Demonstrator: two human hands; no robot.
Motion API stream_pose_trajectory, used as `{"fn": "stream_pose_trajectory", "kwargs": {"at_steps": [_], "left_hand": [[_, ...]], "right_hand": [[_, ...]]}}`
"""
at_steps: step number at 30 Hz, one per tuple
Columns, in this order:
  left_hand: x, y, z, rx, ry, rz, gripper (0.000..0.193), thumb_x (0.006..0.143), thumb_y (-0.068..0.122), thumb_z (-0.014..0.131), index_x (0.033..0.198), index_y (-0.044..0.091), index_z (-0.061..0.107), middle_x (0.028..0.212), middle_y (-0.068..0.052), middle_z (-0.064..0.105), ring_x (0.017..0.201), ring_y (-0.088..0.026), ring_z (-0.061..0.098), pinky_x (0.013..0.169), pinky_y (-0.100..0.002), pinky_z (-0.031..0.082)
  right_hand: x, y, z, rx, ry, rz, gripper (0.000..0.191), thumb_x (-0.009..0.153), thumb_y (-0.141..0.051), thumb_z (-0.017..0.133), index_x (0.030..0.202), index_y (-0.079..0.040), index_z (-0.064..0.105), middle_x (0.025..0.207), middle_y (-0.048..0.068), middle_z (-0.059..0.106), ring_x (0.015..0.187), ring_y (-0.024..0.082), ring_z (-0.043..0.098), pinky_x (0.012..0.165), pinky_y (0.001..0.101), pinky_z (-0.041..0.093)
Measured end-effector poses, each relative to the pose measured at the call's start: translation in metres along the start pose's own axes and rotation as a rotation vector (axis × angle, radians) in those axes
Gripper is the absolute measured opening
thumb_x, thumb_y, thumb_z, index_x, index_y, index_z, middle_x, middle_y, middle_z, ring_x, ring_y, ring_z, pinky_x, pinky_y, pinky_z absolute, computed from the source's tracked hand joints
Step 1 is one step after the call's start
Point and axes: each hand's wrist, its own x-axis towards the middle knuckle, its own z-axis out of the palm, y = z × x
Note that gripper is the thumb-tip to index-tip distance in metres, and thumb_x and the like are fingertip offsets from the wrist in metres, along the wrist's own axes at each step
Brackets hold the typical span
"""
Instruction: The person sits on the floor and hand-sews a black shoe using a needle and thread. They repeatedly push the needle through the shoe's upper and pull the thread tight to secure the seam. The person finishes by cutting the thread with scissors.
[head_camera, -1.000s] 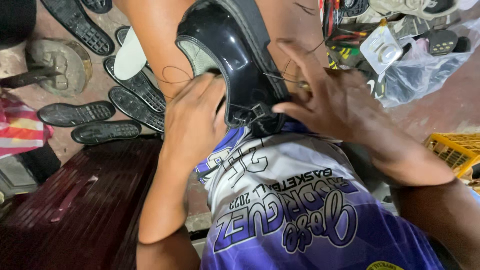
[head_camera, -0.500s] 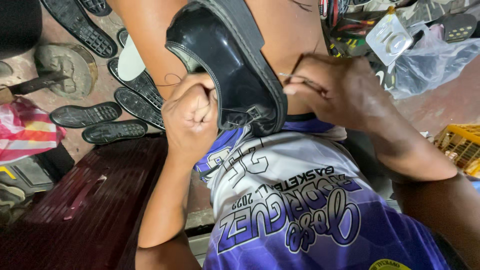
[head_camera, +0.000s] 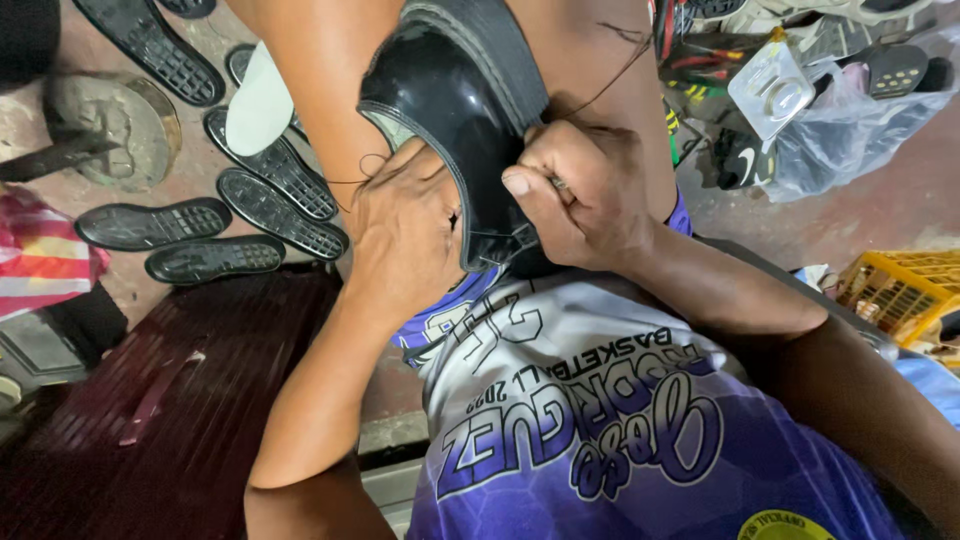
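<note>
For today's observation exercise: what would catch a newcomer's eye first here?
A shiny black shoe sits at centre, clamped between bare knees, with the left hand and right hand pressed against its sides. To the left, black soles lie scattered on the floor.

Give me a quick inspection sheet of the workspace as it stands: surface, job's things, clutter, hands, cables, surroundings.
Surface: no bench; the black shoe is wedged between the person's bare knees, over a reddish floor.
Job's things: glossy black shoe, sole edge turned to the right; a dark thread runs up from it.
Clutter: loose black soles and a white insole on the floor to the left.
Hands: left hand presses the shoe's side; right hand is fisted at the sole edge, what it grips is hidden.
Cables: nothing seen.
Surroundings: yellow crate, clear plastic bag, round metal stand, striped cloth.
</note>
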Motion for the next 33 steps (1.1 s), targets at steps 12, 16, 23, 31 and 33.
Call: {"fn": "stream_pose_trajectory", "kwargs": {"at_steps": [12,16,23,31,33], "left_hand": [[-0.003,-0.018,-0.015,-0.183,-0.039,0.01,0.008,0.093,0.009,0.062,0.1,0.004,0.061,0.094,-0.012,0.062,0.093,-0.033,0.062,0.082,-0.041,0.048],[0.007,-0.002,-0.022,-0.556,-0.15,-0.256,0.024,0.091,0.018,0.057,0.109,0.004,0.062,0.094,-0.009,0.06,0.083,-0.023,0.065,0.073,-0.033,0.056],[0.012,0.03,-0.007,-0.393,0.009,-0.224,0.021,0.104,0.015,0.073,0.118,0.0,0.067,0.1,-0.009,0.075,0.095,-0.017,0.072,0.087,-0.032,0.057],[0.007,0.03,0.0,-0.397,-0.004,-0.323,0.02,0.101,0.012,0.069,0.117,0.001,0.068,0.086,-0.012,0.069,0.076,-0.02,0.064,0.077,-0.033,0.053],[0.006,0.029,-0.001,-0.42,0.029,-0.254,0.018,0.103,0.011,0.068,0.118,0.0,0.067,0.089,-0.011,0.07,0.079,-0.019,0.066,0.08,-0.033,0.054]], "right_hand": [[-0.002,0.023,-0.02,0.3,0.004,0.09,0.02,0.112,-0.016,0.057,0.1,-0.001,0.051,0.085,0.009,0.061,0.067,0.019,0.058,0.063,0.0331,0.048],[-0.012,0.024,-0.065,0.488,0.122,0.202,0.02,0.12,-0.018,0.047,0.117,0.0,0.054,0.102,0.009,0.065,0.073,0.017,0.06,0.067,0.0292,0.049],[-0.037,0.011,-0.108,-0.332,-0.131,0.12,0.034,0.099,0.008,0.053,0.126,-0.005,0.07,0.097,0.008,0.071,0.075,0.015,0.067,0.063,0.0306,0.053],[-0.03,-0.007,-0.084,-0.431,-0.257,-0.007,0.037,0.092,0.001,0.066,0.126,-0.01,0.074,0.097,0.006,0.071,0.07,0.023,0.066,0.061,0.0352,0.052],[-0.028,-0.012,-0.082,-0.48,-0.275,0.01,0.032,0.093,-0.001,0.068,0.124,-0.01,0.075,0.095,0.006,0.071,0.068,0.023,0.066,0.058,0.0355,0.05]]}}
